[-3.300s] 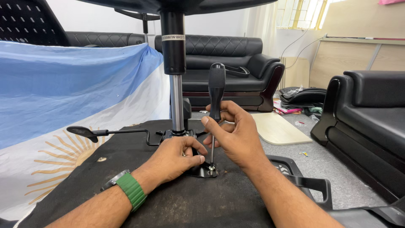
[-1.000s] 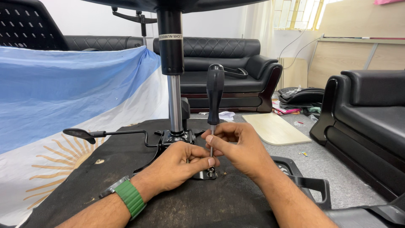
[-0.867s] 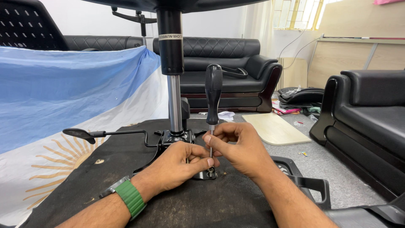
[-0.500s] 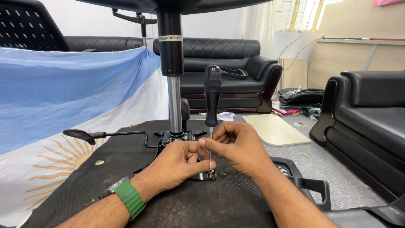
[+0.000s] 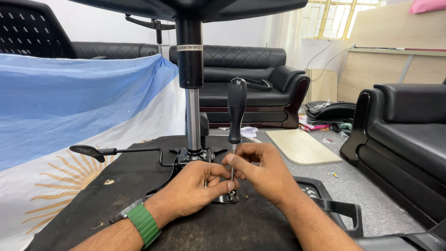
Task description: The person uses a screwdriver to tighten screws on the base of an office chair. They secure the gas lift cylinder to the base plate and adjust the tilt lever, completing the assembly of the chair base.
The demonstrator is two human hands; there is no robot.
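Pinching upright screwdriver [image 5: 236,111] shaft: left hand [image 5: 197,188] and right hand [image 5: 260,172] fingertips, tip on chair-base bracket [image 5: 227,199]

My fingers cover most of the screwdriver [image 5: 236,111] shaft, so only a sliver shows between them. The tip is buried under my left hand [image 5: 195,188], and I can't make out the screw head or the fitting it sits in. The gas column [image 5: 191,69] runs up into the base, which gets chopped off by the top edge. Both forearms run off the bottom. My right hand [image 5: 260,174] hides its own thumb.
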